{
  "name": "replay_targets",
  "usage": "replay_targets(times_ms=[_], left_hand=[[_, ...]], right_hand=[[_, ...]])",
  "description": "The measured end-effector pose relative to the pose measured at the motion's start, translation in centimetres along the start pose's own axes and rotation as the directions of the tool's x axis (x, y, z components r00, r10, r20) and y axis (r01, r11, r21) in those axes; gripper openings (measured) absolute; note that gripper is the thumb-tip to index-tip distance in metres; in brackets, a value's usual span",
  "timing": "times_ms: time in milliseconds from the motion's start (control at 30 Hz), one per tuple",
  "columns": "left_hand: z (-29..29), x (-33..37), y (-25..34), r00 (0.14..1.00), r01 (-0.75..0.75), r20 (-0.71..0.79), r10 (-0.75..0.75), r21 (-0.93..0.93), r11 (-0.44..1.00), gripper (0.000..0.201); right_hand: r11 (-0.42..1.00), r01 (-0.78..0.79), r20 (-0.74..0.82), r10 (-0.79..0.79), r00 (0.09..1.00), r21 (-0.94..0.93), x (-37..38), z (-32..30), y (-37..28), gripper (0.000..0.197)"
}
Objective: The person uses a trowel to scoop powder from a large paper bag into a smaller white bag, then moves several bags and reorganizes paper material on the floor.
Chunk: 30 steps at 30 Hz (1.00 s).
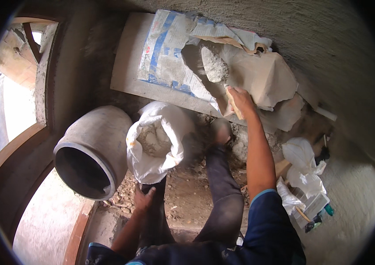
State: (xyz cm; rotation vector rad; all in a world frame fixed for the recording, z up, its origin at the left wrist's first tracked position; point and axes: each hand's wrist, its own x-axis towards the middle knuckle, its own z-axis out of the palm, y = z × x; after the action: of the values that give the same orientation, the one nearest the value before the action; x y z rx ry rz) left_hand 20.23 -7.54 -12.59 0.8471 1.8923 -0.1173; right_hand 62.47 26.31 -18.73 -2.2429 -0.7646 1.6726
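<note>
My right hand (241, 100) is closed round the wooden handle of a trowel (234, 105). A heap of pale grey powder (216, 66) covers the trowel's blade, which is over the opening of a torn paper bag (265, 81). The bag lies on its side, white and blue outside and brown inside. Below my knees, a white woven sack (164, 115) stands with its rim rolled back and pale powder (154, 140) inside. My left hand (144, 197) rests against my left leg just below the sack's rim, thumb apart from the fingers, holding nothing visible.
A grey barrel-shaped container (101, 128) leans left of the sack, its dark mouth towards me. The paper bag lies on a pale board (128, 57) by the rough wall (329, 48). Rubble (183, 194) covers the ground. White plastic bags (304, 165) lie at right; a window frame (41, 79) is at left.
</note>
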Motion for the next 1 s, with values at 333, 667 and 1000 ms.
replay_targets(times_ms=[333, 667, 1000], left_hand=[[-1.6, 8.1, 7.3, 0.978, 0.015, -0.134, -0.162, -0.723, 0.691, 0.059], [-3.4, 7.2, 7.6, 0.969, 0.091, -0.042, -0.243, -0.854, 0.512, 0.033], [-3.4, 7.4, 7.0, 0.957, 0.223, 0.092, -0.277, -0.841, 0.493, 0.031]], right_hand=[[0.974, 0.161, 0.008, -0.162, 0.987, -0.161, -10.7, -1.2, -0.4, 0.037], [0.809, 0.338, 0.386, -0.151, 0.91, -0.48, -20.8, 8.2, 0.5, 0.04], [0.655, 0.232, 0.139, -0.191, 0.972, -0.719, -20.7, 24.1, 9.9, 0.04]])
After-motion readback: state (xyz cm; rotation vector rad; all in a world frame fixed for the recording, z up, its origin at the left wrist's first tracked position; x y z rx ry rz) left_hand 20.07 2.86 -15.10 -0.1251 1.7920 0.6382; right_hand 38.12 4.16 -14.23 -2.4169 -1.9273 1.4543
